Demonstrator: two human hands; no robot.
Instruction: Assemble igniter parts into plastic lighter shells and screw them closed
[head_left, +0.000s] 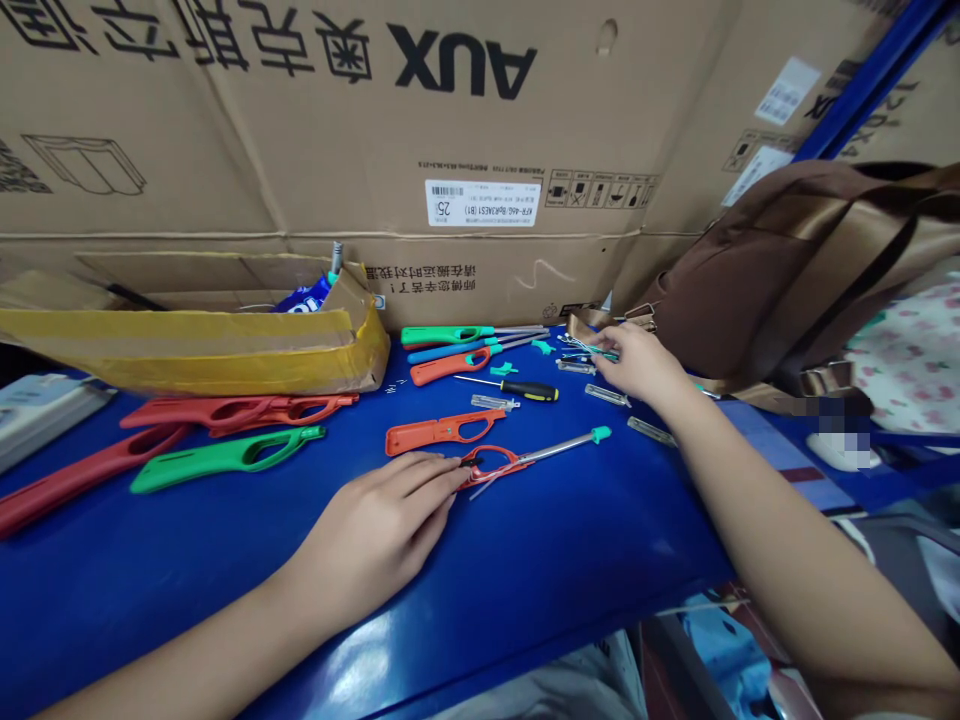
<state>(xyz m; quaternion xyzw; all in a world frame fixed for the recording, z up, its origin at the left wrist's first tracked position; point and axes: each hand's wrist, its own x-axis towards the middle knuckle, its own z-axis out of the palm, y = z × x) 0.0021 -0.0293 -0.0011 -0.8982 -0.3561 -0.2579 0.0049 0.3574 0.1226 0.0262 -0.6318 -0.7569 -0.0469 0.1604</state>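
Observation:
My left hand [405, 505] presses its fingers and thumb on an open orange gas lighter shell [491, 468], covering its handle end. A metal tube [559, 447] with a teal tip runs out of that shell to the right, and a thin wire lies along it. My right hand [634, 362] is at a small pile of thin wired parts [574, 347], fingers bent together over it; what they pinch is partly hidden. Just above my left hand lies a separate orange half shell [442, 430]. Clear fuel tanks [607, 396] lie below my right hand.
A black and yellow screwdriver [529, 390], teal triggers [504, 370] and several lighters [450, 367] lie on the blue table [540, 580]. Red shells [225, 412] and a green shell [225, 462] are left. A taped carton [262, 365] and a brown bag [757, 270] stand behind.

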